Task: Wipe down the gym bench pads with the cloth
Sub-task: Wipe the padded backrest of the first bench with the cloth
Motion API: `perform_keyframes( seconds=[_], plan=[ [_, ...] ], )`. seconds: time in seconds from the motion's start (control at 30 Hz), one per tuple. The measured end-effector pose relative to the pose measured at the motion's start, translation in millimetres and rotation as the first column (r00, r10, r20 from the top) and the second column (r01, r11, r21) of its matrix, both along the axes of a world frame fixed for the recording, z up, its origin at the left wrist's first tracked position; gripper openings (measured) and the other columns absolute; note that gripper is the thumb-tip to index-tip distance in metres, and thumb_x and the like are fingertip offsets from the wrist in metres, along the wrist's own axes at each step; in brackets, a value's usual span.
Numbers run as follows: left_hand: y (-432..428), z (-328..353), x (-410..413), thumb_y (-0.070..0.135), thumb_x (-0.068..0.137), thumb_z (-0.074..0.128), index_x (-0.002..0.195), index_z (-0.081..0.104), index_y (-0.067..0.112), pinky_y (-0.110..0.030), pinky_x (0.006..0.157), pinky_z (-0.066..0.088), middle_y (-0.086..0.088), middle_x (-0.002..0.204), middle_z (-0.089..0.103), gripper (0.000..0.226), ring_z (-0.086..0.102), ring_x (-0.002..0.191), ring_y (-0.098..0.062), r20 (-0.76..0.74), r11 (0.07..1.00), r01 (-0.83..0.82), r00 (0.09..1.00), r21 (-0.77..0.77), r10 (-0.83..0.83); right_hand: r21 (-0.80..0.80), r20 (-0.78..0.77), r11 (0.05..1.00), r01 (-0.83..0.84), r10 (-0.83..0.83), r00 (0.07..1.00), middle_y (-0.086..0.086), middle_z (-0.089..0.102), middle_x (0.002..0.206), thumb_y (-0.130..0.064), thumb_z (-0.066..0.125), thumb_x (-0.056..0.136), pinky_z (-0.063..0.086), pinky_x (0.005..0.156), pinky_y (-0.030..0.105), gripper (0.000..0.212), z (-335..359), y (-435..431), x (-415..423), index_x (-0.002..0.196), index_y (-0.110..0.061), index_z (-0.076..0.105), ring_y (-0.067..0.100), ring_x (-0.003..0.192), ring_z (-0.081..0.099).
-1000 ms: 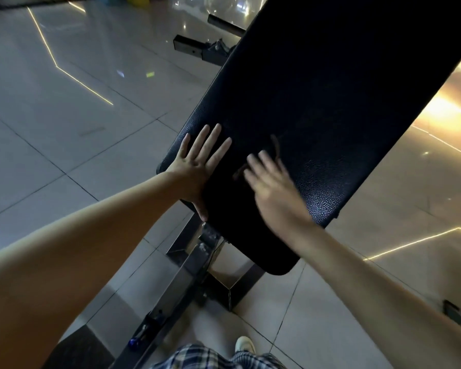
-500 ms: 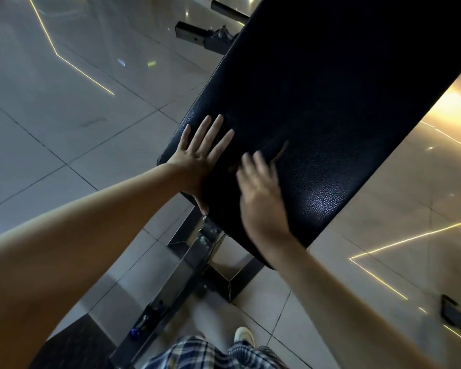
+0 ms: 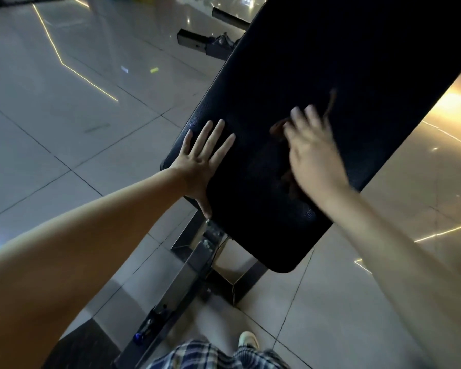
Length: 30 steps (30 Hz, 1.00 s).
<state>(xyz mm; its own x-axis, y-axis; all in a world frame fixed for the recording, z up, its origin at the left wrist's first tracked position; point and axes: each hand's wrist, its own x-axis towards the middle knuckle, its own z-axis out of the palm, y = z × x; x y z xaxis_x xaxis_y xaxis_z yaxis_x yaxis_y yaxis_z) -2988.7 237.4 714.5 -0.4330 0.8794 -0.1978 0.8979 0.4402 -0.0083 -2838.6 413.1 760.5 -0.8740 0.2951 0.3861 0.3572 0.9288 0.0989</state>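
Note:
A long black textured bench pad runs from the lower middle up to the top right. My left hand lies flat on its left edge, fingers spread and straight, thumb over the pad's near rim. My right hand, blurred by motion, presses a dark brownish cloth onto the pad; the cloth shows only as edges beside and beyond the fingers, the rest lies hidden under the palm.
The bench's metal frame stands under the pad's near end on a glossy tiled floor. Another dark equipment foot sits beyond the pad's left side. My shoe and plaid shorts show at the bottom.
My right hand has slid the cloth rightward and farther up the pad. The left hand stays flat on the pad's left edge.

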Motion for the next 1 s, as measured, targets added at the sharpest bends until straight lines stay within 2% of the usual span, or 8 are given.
perform_keyframes(
  seconds=[0.13,0.27,0.37,0.47,0.67,0.77,0.87,1.0],
  plan=[
    [-1,-2,-1,0.077,0.029,0.08,0.134,-0.047,0.02,-0.058,0.116,-0.01,-0.014,0.144,-0.048,0.174,-0.043,0.131,-0.03,-0.012,1.0,0.002,1.0,0.005,-0.002,-0.085,-0.145,0.986,0.142,-0.153,0.978,0.015,0.033,0.151,-0.002,0.04,0.094,0.009,0.118,0.046,0.039,17,15,-10,0.132,0.0,0.051,0.033,0.144,0.017],
    [1,-2,-3,0.077,0.031,0.08,0.125,-0.053,0.023,-0.057,0.115,-0.013,-0.011,0.137,-0.053,0.171,-0.044,0.128,-0.03,-0.007,1.0,0.008,1.0,0.008,-0.008,-0.128,-0.189,0.987,0.096,-0.119,0.975,0.019,0.041,0.145,0.002,0.048,0.084,0.019,0.113,0.049,0.042,-24,-31,-17,0.126,0.002,0.056,0.037,0.139,0.029],
    [0,-4,0,0.08,0.031,0.078,0.122,-0.054,0.022,-0.056,0.117,-0.01,-0.014,0.146,-0.046,0.17,-0.037,0.137,-0.032,-0.044,0.999,-0.021,0.999,0.028,0.022,-0.147,-0.099,0.987,-0.071,0.057,0.993,0.019,0.049,0.139,-0.007,0.044,0.085,0.026,0.111,0.049,0.039,-67,-89,-9,0.12,0.002,0.061,0.035,0.134,0.039],
    [-1,-3,1,0.08,0.036,0.078,0.132,-0.048,0.019,-0.055,0.117,-0.009,-0.016,0.149,-0.041,0.169,-0.034,0.14,-0.034,-0.058,0.999,-0.018,0.998,0.04,0.02,-0.169,0.041,0.969,-0.178,0.188,0.981,0.018,0.048,0.14,-0.014,0.048,0.081,0.027,0.113,0.049,0.041,-89,-122,7,0.117,0.0,0.062,0.033,0.137,0.035],
    [0,0,3,0.079,0.037,0.079,0.118,-0.058,0.024,-0.054,0.117,-0.011,-0.011,0.14,-0.051,0.168,-0.043,0.132,-0.029,-0.05,1.0,-0.029,0.998,0.009,0.029,-0.081,0.19,0.941,-0.329,0.338,0.922,0.016,0.052,0.137,-0.011,0.034,0.083,0.036,0.107,0.05,0.046,-65,-76,16,0.117,-0.004,0.064,0.034,0.133,0.041],
    [1,2,1,0.08,0.034,0.078,0.116,-0.059,0.025,-0.057,0.116,-0.011,-0.011,0.132,-0.057,0.169,-0.048,0.126,-0.029,-0.029,0.999,-0.019,0.999,-0.028,0.019,0.047,0.099,0.975,-0.218,0.213,0.972,0.021,0.051,0.136,-0.001,0.039,0.081,0.029,0.105,0.054,0.044,-19,-14,5,0.118,0.003,0.062,0.042,0.13,0.043],
    [2,3,0,0.08,0.032,0.078,0.118,-0.058,0.023,-0.058,0.116,-0.01,-0.01,0.126,-0.061,0.171,-0.05,0.123,-0.03,-0.016,0.998,-0.018,1.0,-0.052,0.018,-0.005,-0.029,1.0,0.0,0.0,1.0,0.018,0.037,0.148,0.002,0.045,0.089,0.015,0.114,0.049,0.041,31,39,-3,0.13,0.002,0.053,0.037,0.141,0.026],
    [0,1,1,0.079,0.031,0.078,0.12,-0.057,0.023,-0.057,0.116,-0.012,-0.011,0.13,-0.058,0.171,-0.048,0.125,-0.031,-0.017,0.999,-0.015,1.0,-0.035,0.014,-0.066,-0.175,0.99,0.128,-0.138,0.975,0.014,0.03,0.152,-0.006,0.04,0.096,0.007,0.119,0.044,0.042,38,44,-13,0.137,-0.002,0.046,0.031,0.145,0.015]
  ],
)
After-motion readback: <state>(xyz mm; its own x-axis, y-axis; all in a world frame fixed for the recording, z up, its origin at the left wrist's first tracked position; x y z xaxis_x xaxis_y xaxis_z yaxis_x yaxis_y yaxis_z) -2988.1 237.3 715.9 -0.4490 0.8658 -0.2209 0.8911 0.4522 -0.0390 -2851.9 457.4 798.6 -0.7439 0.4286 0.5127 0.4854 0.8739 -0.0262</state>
